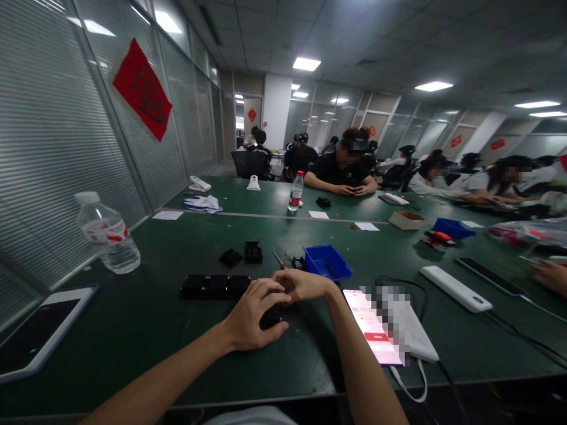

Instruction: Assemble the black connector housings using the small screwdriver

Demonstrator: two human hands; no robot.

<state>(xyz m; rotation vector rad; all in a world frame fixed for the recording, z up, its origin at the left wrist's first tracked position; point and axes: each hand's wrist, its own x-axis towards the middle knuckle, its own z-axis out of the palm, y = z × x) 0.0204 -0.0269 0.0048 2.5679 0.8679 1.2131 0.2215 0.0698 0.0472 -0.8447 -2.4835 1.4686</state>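
My left hand curves over a black plastic part on the table, its thumb along the near side. My right hand comes in from the right with fingers bent together beside my left fingertips. What those fingers pinch, if anything, is hidden. Just beyond them a thin screwdriver points away; its other end is out of sight behind the hand. Left of my hands stands a row of black plastic blocks. Two black pieces, a flat one and an open housing, lie behind the row.
A blue bin holding small dark parts stands beyond my right hand. Right of my forearm lie a lit phone and a white power bank with cables. A large water bottle and a tablet-like device are at left. A person sits opposite.
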